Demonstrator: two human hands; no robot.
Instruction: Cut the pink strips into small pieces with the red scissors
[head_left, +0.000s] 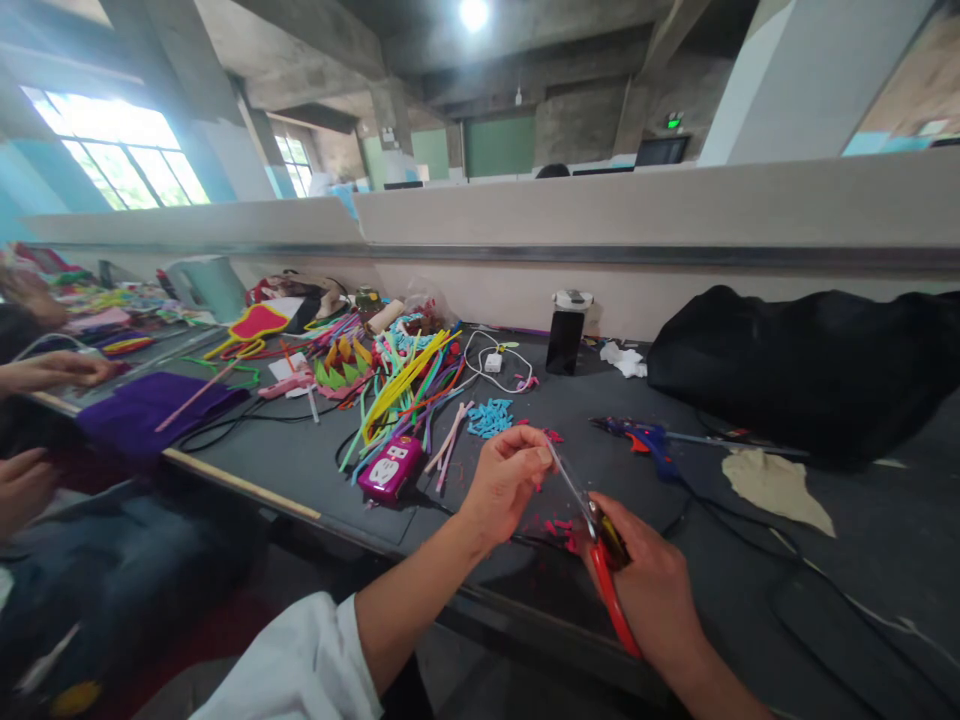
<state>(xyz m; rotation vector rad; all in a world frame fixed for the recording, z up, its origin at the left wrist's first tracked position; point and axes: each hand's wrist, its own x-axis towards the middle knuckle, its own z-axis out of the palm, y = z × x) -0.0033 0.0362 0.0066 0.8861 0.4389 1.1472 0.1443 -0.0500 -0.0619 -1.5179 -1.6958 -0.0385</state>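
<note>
My right hand [652, 580] is wrapped around a pair of scissors [611, 600] with red handles, and something dark and yellow shows beside its grip. The silvery blades point up and left toward my left hand [510, 475]. That hand is pinched, thumb against fingers, right at the blade tips; what it holds, if anything, is too small to make out. Small pink-red clippings [559, 527] lie on the table beneath the hands. Just behind my left hand is a pile of short blue pieces [491, 418], with pale pink pipe cleaners [450, 440] beside it.
Left of my hands stand a magenta power socket [391, 468] and a heap of coloured pipe cleaners [409, 385]. A blue glue gun [645, 440], its cord and a black bag [795, 370] lie right. A dark bottle [566, 335] stands behind. Another person's hands [56, 372] are far left.
</note>
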